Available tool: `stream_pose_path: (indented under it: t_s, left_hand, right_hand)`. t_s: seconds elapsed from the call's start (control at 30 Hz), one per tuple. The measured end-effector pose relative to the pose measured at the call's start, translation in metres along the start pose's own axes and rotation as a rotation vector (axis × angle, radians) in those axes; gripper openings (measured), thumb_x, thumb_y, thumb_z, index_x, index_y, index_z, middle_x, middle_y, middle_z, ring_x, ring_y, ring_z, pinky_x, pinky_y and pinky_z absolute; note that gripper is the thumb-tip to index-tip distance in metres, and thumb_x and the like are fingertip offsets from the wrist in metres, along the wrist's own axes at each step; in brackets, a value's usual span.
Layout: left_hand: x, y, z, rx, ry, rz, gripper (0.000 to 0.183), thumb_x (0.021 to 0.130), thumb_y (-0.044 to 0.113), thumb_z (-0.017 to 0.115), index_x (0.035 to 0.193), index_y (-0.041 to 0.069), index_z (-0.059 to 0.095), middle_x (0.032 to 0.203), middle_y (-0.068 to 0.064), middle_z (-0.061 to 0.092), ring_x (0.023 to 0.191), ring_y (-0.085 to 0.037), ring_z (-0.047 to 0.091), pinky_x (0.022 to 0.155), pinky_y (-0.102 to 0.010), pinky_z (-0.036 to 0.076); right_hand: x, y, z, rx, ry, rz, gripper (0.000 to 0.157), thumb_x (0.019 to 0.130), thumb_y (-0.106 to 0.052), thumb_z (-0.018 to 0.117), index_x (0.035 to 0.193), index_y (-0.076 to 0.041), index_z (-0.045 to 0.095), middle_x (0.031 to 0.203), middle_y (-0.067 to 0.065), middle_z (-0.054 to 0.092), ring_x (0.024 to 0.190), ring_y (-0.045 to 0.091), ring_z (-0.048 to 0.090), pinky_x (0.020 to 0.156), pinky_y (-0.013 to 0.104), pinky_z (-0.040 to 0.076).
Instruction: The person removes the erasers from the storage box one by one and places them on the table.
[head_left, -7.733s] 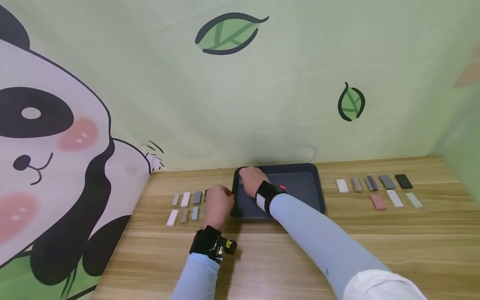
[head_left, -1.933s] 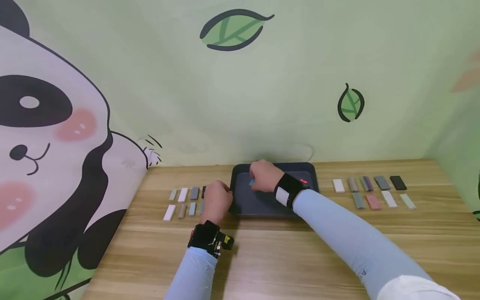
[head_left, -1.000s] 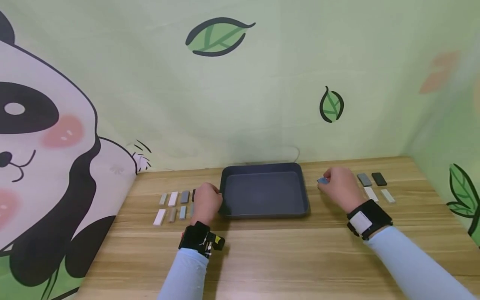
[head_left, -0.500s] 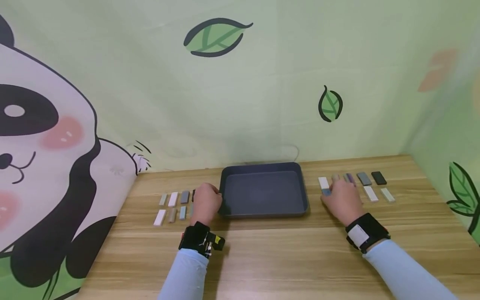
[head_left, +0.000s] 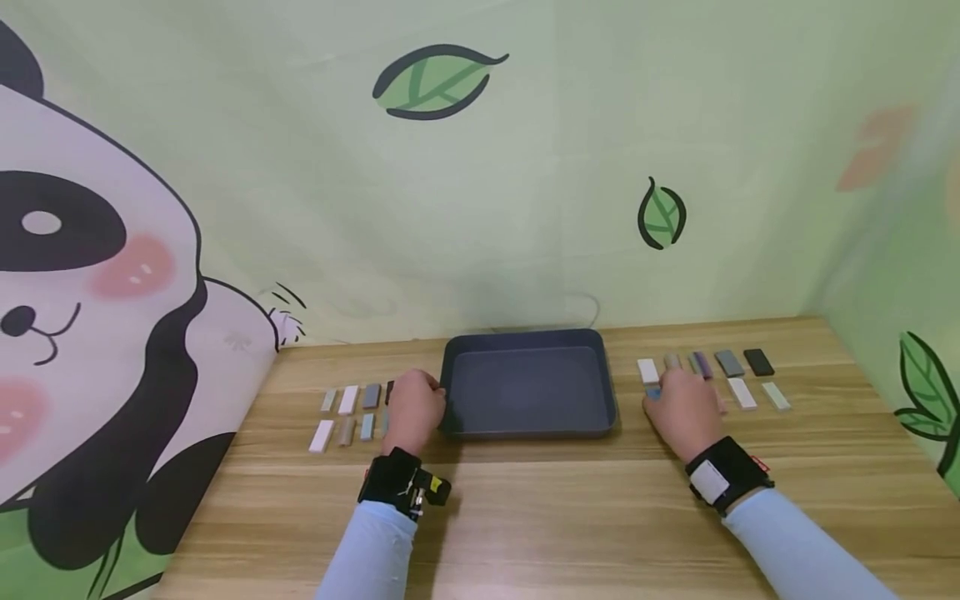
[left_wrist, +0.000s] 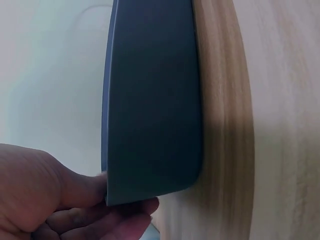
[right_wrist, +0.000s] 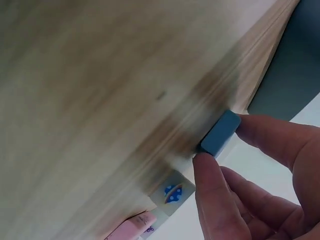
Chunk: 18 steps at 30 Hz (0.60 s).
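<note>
With thumb and fingers, my left hand (head_left: 412,412) grips the near-left rim of a dark grey tray (head_left: 528,387); the left wrist view has the thumb on the tray's (left_wrist: 150,105) edge and fingers under it. Nothing lies inside the tray. To its right, my right hand (head_left: 682,417) pinches a small blue eraser (right_wrist: 220,132) between thumb and forefinger, low at the tabletop. In the head view most of this eraser is hidden by the hand; it sits just in front of a white eraser (head_left: 648,372). A pink eraser (right_wrist: 131,227) lies close by.
Two rows of erasers lie right of the tray, including a black one (head_left: 759,362) and a grey one (head_left: 728,362). Left of the tray are two more rows, with a white eraser (head_left: 322,436) nearest the front. A printed cloth backdrop (head_left: 525,208) stands behind the table.
My right hand has gone from over the tray to the right-hand rows, carrying the blue eraser, and has lowered it in front of the white one. My left hand stays at the tray's rim.
</note>
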<state>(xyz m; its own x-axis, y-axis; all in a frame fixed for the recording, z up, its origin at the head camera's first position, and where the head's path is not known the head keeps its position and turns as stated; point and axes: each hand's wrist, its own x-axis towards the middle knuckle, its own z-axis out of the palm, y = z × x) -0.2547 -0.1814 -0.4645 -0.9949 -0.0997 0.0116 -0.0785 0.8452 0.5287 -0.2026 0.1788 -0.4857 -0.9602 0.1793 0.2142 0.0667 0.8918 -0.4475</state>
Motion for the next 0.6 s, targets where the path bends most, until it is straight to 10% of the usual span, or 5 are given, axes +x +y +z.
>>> stream_pose_path:
  t_s: [0.37, 0.5, 0.6]
  left_hand:
    - [-0.013, -0.006, -0.029, -0.064, 0.189, 0.115, 0.039, 0.089, 0.036, 0.06, 0.11, 0.004, 0.067, 0.095, -0.011, 0.069, 0.067, -0.02, 0.061, 0.058, -0.033, 0.046]
    - [-0.026, 0.0, -0.054, -0.028, 0.236, 0.184, 0.044, 0.09, 0.038, 0.059, 0.124, 0.008, 0.06, 0.101, -0.011, 0.067, 0.066, -0.023, 0.06, 0.056, -0.036, 0.046]
    - [-0.035, 0.001, -0.065, 0.005, 0.307, 0.284, 0.046, 0.09, 0.035, 0.059, 0.129, 0.008, 0.055, 0.118, -0.015, 0.062, 0.102, -0.031, 0.061, 0.082, -0.045, 0.05]
  right_hand:
    - [0.002, 0.004, -0.033, 0.064, 0.051, -0.047, 0.029, 0.081, -0.026, 0.066, 0.069, 0.001, 0.067, 0.058, 0.008, 0.056, 0.049, 0.017, 0.048, 0.044, 0.029, 0.035]
    - [0.001, 0.003, -0.07, 0.107, 0.127, -0.069, 0.038, 0.086, -0.029, 0.063, 0.1, 0.005, 0.068, 0.084, 0.021, 0.069, 0.062, 0.027, 0.064, 0.051, 0.037, 0.045]
    - [-0.004, 0.005, -0.088, 0.142, 0.19, -0.107, 0.041, 0.084, -0.026, 0.065, 0.112, 0.004, 0.063, 0.103, 0.027, 0.066, 0.083, 0.038, 0.066, 0.063, 0.048, 0.049]
